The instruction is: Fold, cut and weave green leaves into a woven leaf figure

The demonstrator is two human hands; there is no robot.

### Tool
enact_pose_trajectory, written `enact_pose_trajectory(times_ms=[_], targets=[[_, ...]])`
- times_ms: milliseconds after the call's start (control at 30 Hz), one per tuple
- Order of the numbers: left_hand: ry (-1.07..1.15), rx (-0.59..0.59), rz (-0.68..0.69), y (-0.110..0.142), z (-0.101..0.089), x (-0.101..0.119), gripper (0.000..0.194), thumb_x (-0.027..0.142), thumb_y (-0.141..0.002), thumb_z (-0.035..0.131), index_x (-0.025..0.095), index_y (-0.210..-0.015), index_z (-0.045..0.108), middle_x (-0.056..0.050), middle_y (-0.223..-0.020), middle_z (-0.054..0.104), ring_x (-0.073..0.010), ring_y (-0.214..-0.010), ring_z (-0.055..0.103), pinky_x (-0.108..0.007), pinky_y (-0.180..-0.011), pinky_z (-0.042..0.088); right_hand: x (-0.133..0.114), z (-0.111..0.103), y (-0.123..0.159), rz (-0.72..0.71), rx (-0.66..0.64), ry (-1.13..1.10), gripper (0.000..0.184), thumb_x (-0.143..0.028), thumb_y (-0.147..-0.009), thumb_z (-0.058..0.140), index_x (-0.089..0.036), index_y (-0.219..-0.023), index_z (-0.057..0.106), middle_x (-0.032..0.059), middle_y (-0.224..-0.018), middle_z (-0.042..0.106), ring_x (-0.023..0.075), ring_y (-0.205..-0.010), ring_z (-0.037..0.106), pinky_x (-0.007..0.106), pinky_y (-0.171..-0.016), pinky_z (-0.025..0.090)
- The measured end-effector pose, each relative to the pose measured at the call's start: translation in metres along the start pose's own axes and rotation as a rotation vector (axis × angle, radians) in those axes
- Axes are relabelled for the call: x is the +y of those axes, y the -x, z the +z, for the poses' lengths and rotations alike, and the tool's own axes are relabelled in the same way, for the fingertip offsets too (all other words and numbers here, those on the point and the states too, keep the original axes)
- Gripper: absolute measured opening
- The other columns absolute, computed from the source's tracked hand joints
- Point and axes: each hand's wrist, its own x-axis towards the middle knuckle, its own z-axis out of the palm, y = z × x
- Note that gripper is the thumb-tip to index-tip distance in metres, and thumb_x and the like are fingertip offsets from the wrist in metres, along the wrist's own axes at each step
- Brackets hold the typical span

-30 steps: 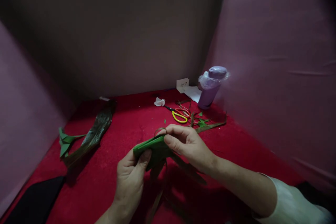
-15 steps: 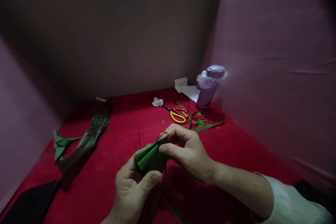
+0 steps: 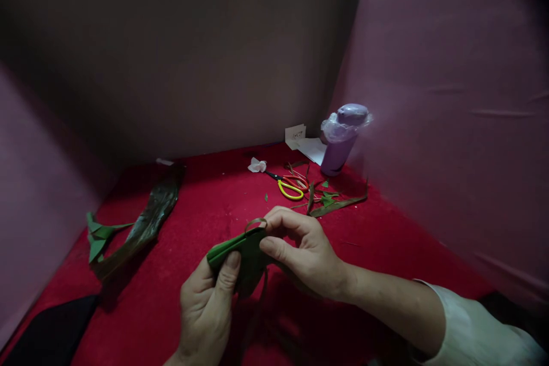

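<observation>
A folded green leaf packet (image 3: 247, 260) is held above the red cloth between my two hands. My left hand (image 3: 210, 297) pinches its left side, thumb pressed on the near face and fingers behind. At the packet's upper right corner, the thumb and fingers of my right hand (image 3: 300, 240) are closed on it. A thin brown strip (image 3: 256, 221) loops up from the top edge beside my right fingertips. Dim strips hang below the packet. The fingers behind the leaf are hidden.
Scissors (image 3: 291, 186) with red and yellow handles lie beyond my hands, near leaf scraps (image 3: 329, 200) and a crumpled tissue (image 3: 257, 165). A purple cup (image 3: 338, 151) stands by white papers (image 3: 312, 150). On the left are a long dried leaf (image 3: 150, 220), a folded green leaf (image 3: 99, 234) and a black flat object (image 3: 51, 329).
My left thumb lifted off the packet, which spread apart at its folds, then pressed down again, flattening it. The packet shifted slightly left. My right hand kept its hold at the corner.
</observation>
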Motion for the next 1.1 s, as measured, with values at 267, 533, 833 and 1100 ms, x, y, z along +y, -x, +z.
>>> enact_pose_trajectory(times_ms=[267,533,833,1100], targets=[[-0.006,-0.031,0.006,0.001,0.002,-0.001,0.026,0.032,-0.073,0.069,0.018,-0.094,0.072,-0.005,-0.082,0.073,-0.0189,-0.072,0.067,-0.025,-0.061,0.056,0.001,0.0,-0.003,-0.073,0.009,0.04,0.011,-0.021,-0.078,0.064,-0.017,-0.073,0.056,0.0011,-0.078,0.056,0.0129,-0.072,0.052,0.029,-0.067,0.044],[0.02,-0.069,-0.023,-0.001,0.003,-0.002,0.024,0.03,-0.074,0.069,0.018,-0.095,0.071,-0.005,-0.087,0.074,-0.0188,-0.074,0.068,-0.024,-0.062,0.057,-0.001,0.002,-0.004,-0.013,0.016,0.017,0.014,-0.019,-0.075,0.064,-0.017,-0.068,0.053,-0.0007,-0.072,0.053,0.0114,-0.068,0.048,0.027,-0.063,0.042],[0.027,-0.095,-0.126,-0.003,0.005,0.001,0.026,0.032,-0.074,0.068,0.016,-0.095,0.07,-0.005,-0.082,0.073,-0.0181,-0.072,0.068,-0.025,-0.065,0.056,-0.004,-0.017,-0.018,0.037,-0.157,-0.177,0.026,-0.03,-0.077,0.067,-0.019,-0.1,0.062,0.0022,-0.089,0.055,0.0117,-0.08,0.051,0.026,-0.072,0.043],[0.004,-0.275,-0.217,-0.001,-0.002,-0.002,0.025,0.03,-0.08,0.062,0.016,-0.1,0.069,-0.006,-0.085,0.071,-0.0161,-0.072,0.064,-0.024,-0.065,0.051,0.006,-0.037,-0.031,0.122,-0.514,-0.346,0.029,-0.031,-0.067,0.076,-0.017,-0.09,0.066,0.0029,-0.088,0.056,0.0134,-0.081,0.05,0.027,-0.071,0.043]])
